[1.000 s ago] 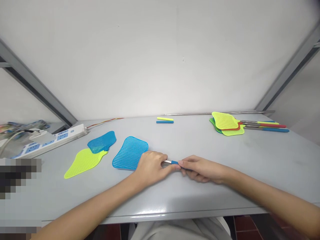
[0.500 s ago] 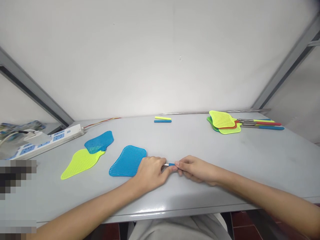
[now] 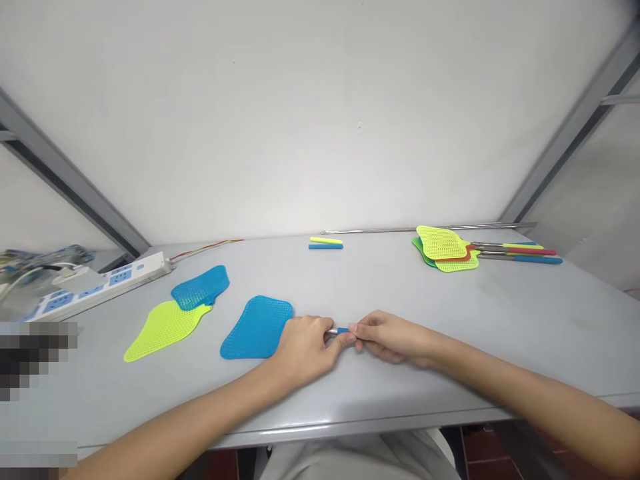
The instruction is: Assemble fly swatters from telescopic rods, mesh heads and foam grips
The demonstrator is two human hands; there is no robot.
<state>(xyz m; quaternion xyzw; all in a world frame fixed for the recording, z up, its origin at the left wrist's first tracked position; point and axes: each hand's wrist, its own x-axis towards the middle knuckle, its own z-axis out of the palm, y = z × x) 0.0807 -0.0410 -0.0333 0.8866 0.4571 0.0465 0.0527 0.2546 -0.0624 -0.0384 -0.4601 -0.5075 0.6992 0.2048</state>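
A blue fly swatter (image 3: pixel 257 327) lies on the table in front of me, its mesh head to the left. My left hand (image 3: pixel 306 345) is wrapped round its metal rod, just right of the head, and hides the neck. The fingers of my right hand (image 3: pixel 387 337) pinch the blue handle grip (image 3: pixel 343 331), whose left end shows on the rod between my two hands. The rest of that grip is hidden in my right fingers.
Loose mesh heads, one blue (image 3: pixel 200 288) and one yellow (image 3: pixel 167 330), overlap at left. A power strip (image 3: pixel 135 272) stands behind them. Two grips (image 3: pixel 326 247) and thin metal rods (image 3: pixel 370 231) lie along the wall. Several assembled swatters (image 3: pixel 443 245) are piled at back right.
The view has shifted slightly, so things sit a little lower in the picture. Both hands keep their hold on the swatter, with hardly any visible movement.
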